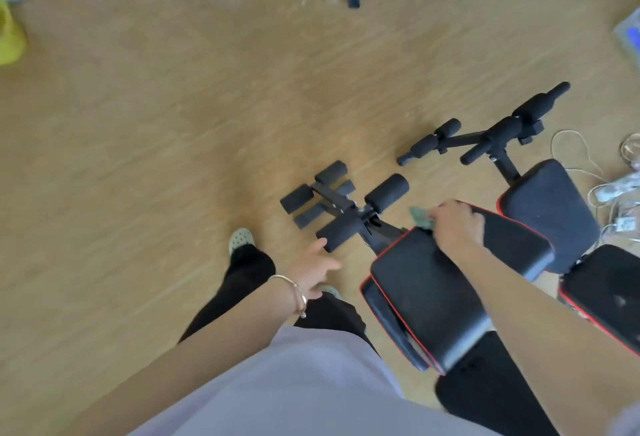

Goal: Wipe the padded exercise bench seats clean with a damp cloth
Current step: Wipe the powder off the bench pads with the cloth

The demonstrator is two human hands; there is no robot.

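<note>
A black padded bench seat with red piping [426, 293] lies in front of me at lower right. My right hand [457, 227] rests on its far end, shut on a small green cloth [420, 219] that sticks out to the left of the fingers. My left hand [313, 271] hovers over the floor left of the bench, fingers apart and holding nothing, a bracelet on the wrist. A second bench seat [550, 214] lies beyond to the right, and another red-edged pad [609, 293] shows at the right edge.
Black foam leg rollers [346, 207] on the near bench frame lie just past my left hand; the second bench's rollers [485, 134] lie farther back. White cables [609, 189] trail at right. A yellow object [10, 37] sits far left. My feet stand on wooden floor.
</note>
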